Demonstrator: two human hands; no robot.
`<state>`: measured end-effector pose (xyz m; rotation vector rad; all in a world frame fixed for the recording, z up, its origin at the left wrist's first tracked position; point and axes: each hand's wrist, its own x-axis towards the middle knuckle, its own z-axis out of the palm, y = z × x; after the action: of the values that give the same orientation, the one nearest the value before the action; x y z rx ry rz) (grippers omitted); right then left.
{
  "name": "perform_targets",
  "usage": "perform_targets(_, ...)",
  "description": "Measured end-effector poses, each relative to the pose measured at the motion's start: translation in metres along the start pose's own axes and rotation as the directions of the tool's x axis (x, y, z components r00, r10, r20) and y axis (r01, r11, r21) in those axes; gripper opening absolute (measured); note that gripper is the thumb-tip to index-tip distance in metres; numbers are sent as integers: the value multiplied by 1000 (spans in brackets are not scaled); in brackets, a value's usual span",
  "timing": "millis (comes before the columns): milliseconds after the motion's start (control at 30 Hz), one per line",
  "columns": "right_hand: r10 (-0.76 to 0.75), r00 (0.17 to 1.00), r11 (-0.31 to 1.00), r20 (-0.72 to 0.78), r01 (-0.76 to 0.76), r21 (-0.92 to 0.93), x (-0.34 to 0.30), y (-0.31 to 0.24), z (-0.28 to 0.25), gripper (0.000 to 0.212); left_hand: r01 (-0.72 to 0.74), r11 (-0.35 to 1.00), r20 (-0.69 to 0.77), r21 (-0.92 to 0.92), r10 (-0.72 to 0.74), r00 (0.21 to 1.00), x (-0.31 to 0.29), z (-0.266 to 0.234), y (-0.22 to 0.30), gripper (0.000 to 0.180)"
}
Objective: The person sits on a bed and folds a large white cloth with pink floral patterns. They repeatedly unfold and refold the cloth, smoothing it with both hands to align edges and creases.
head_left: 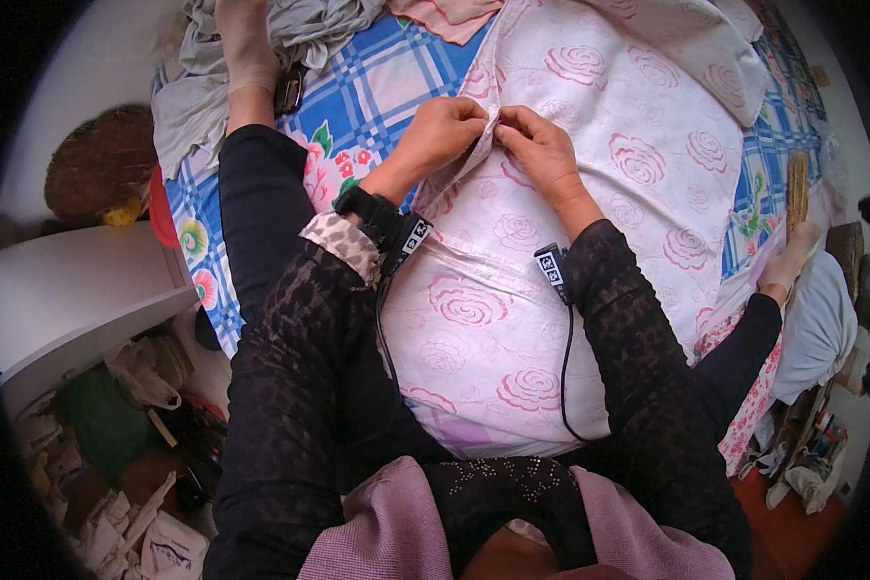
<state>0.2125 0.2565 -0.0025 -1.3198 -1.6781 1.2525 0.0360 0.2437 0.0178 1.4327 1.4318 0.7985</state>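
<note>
evidently both hands meet at one spot: the left hand (443, 133) and right hand (543, 155) have their fingertips closed in a pinch on the folded edge (494, 72) of the white rose-print cloth (522, 237), tips nearly touching, though i cannot tell how firm either grip is. the cloth drapes over the lap and out across the blue plaid bedsheet (387, 72). that edge runs lengthwise away from the body, leaning slightly right at its far end; neither hand is clearly nearer, left on its left side, right on its right. most of the cloth spreads rightward and lapward. bare bedsheet gives room beyond the left hand, bounded by the left leg (259, 208); a peach cloth (445, 14) lies near the far end.
</note>
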Motion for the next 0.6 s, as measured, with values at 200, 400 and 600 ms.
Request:
perform_targets(200, -118, 992, 968, -37, 107, -229, -6, -11, 2, 20, 9, 996, 15, 85, -10, 1000, -2, -1, 6, 17)
perform_targets(400, -100, 994, 965, -53, 84, -246, -6, -18, 0, 19, -23, 996, 5, 88, 23, 1000, -3, -1, 7, 16)
perform_targets(600, -21, 999, 995, 44, 25, -98, -4, -14, -6, 19, -89, 992, 16, 87, 88, 996, -2, -1, 5, 19)
